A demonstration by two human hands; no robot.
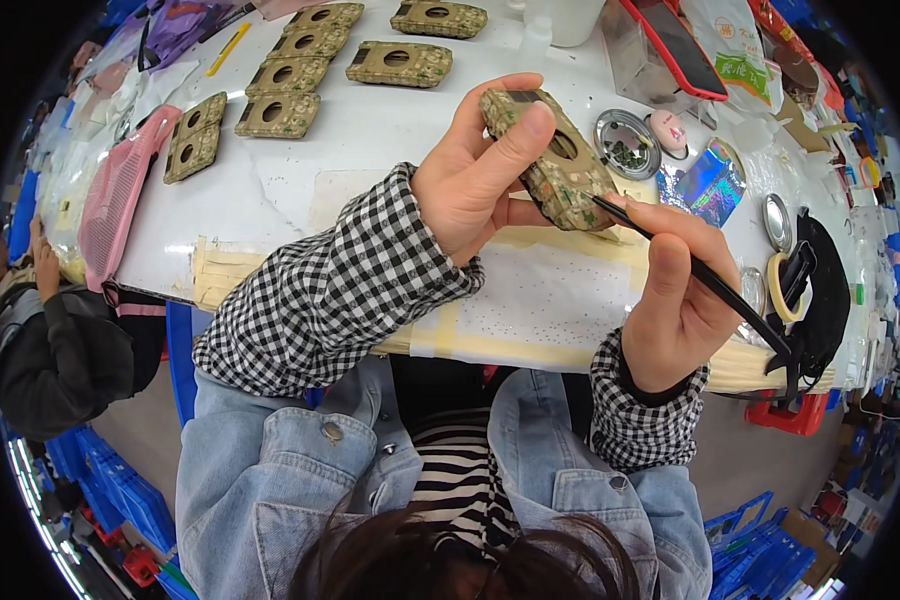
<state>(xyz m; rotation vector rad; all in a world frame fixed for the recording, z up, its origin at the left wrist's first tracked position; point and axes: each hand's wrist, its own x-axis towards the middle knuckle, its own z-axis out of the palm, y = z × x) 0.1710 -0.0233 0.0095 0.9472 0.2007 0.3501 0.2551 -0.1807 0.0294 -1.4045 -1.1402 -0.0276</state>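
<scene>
My left hand (480, 175) is closed around a camouflage-patterned toy tank hull (567, 170), tilted, with a round hole in its top. My right hand (682, 290) grips a pair of black tweezers (715, 280). Their tips touch or hover right at the hull's near end; I cannot tell which. Below the hull, a white sheet (540, 300) dotted with tiny dark specks is taped down at the table's front edge. To the right of the hull sits a round metal dish (610, 128) holding small dark green pieces.
Several similar hulls (400, 64) lie at the back left, beside a yellow pen-like stick (228, 50). A pink mesh basket (120, 200) stands at the left edge. On the right are a red-cased phone (675, 50) on a clear box, a shiny packet (705, 180) and a tape roll (778, 285). Another person (70, 350) sits left.
</scene>
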